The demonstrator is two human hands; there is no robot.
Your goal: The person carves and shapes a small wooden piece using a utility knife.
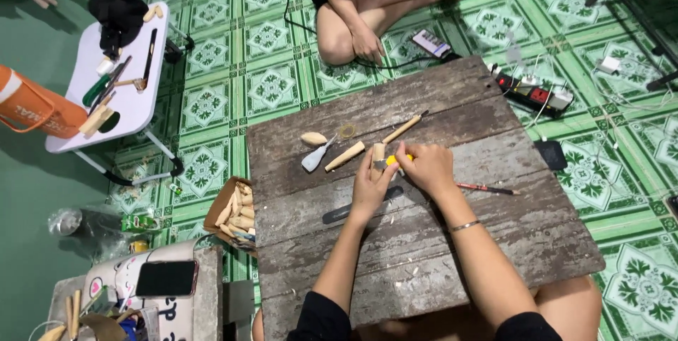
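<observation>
My left hand (371, 185) grips a short pale wooden piece (378, 152) upright over the weathered wooden board (452, 108). My right hand (426, 166) holds a small yellow-handled knife (390, 162) with its blade against that piece. Both hands meet at the middle of the board. Just left of them lie a tapered wooden stick (345, 156), a wooden-handled tool (404, 129), a pale oval wood blank (313, 139) and a small spatula-like tool (314, 159). A dark flat file (360, 206) rests under my left wrist. A red pencil (487, 189) lies right of my right hand.
A cardboard box of wooden blanks (233, 214) sits at the board's left edge. A white folding table (127, 101) with tools stands far left beside an orange bag (35, 104). Another person (367, 2) sits cross-legged beyond the board. A power strip (533, 92) lies at right, a phone (167, 278) at lower left.
</observation>
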